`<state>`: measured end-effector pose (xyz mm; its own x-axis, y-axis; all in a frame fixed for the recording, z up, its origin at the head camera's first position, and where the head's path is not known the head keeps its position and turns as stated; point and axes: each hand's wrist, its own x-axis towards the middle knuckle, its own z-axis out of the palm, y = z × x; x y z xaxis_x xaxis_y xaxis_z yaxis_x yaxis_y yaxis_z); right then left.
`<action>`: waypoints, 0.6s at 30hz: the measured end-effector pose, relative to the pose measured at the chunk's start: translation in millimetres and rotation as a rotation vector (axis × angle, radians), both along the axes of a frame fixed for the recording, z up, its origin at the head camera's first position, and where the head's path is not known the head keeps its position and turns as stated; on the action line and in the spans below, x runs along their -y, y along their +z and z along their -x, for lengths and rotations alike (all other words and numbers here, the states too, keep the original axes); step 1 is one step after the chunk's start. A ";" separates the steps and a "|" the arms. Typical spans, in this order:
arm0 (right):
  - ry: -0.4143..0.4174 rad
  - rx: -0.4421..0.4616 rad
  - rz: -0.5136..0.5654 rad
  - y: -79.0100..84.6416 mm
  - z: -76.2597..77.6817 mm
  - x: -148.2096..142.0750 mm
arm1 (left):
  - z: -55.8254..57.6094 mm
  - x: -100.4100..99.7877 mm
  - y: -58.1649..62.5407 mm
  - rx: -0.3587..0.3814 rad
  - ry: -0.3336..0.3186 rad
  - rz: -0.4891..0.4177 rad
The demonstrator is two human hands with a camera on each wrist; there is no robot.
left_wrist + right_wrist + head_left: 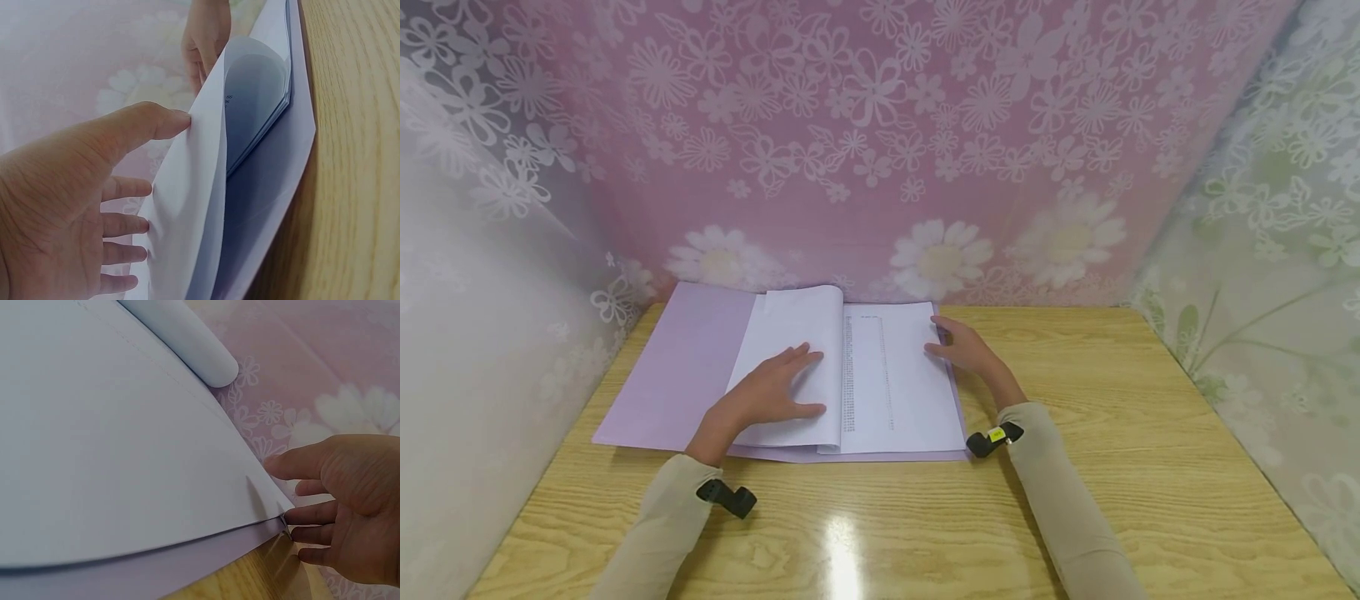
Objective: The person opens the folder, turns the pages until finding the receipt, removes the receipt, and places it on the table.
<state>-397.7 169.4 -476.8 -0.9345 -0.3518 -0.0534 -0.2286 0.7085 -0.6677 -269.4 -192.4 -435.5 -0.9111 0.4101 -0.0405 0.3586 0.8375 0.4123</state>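
A lilac folder [673, 375] lies opened out on the table, with white sheets inside. Its turned sheets [805, 312] curve up near the middle, and a printed page [917, 392] with columns of small text lies flat to the right. My left hand [767, 392] rests on the turned sheets, fingers spread and fairly straight; the left wrist view shows its thumb [169, 124] against the paper. At the right edge of the printed page is my right hand [966, 346]. In the right wrist view its loosely extended fingers [315, 512] are at the page's corner.
The wooden table [1112, 433] extends right of the folder and in front of it. A pink flowered curtain [865, 167] hangs right behind the table, and pale flowered sheets [1285, 292] flank both sides. Each sleeve carries a black wrist device [726, 497].
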 end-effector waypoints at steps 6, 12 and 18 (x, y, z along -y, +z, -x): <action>0.005 0.000 0.007 0.3 -1.1 0.9 | 1.5 0.7 -2.0 -0.001 -0.006 -0.002; 0.005 -0.011 0.009 4.1 -3.3 2.0 | 2.0 1.4 -2.1 0.003 -0.007 -0.004; 0.003 -0.027 0.020 6.8 -4.6 2.7 | 0.8 1.1 0.1 0.010 -0.006 0.000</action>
